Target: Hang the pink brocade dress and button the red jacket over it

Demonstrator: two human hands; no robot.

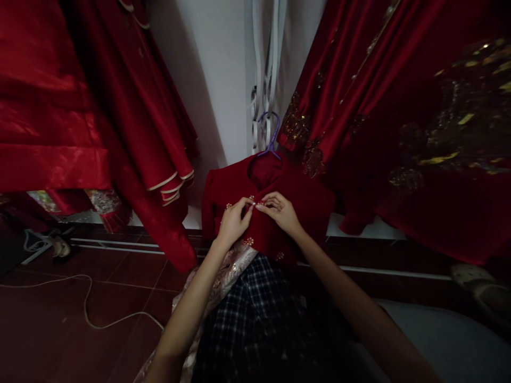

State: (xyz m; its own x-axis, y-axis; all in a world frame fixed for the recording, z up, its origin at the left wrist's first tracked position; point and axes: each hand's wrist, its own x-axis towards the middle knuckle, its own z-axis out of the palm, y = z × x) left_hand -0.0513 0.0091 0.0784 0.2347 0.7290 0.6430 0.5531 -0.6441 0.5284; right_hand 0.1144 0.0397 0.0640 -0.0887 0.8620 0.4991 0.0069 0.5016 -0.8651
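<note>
Both hands are near each other, L hand [235, 219] and R hand [281, 211] pinching the front edge of the red jacket [307, 207], which hangs mid-scene beyond the plaid cloth [255, 292]. IMO one hand should keep this edge flat w/o pulling, while the other guides the small bead [254, 204] gently. Count: 2 hands, 1 jacket, 1 purple hanger [273, 139], approx. 4 beaded flowers [248, 242] visible (exact no. unclear, hands may hide some).
</note>
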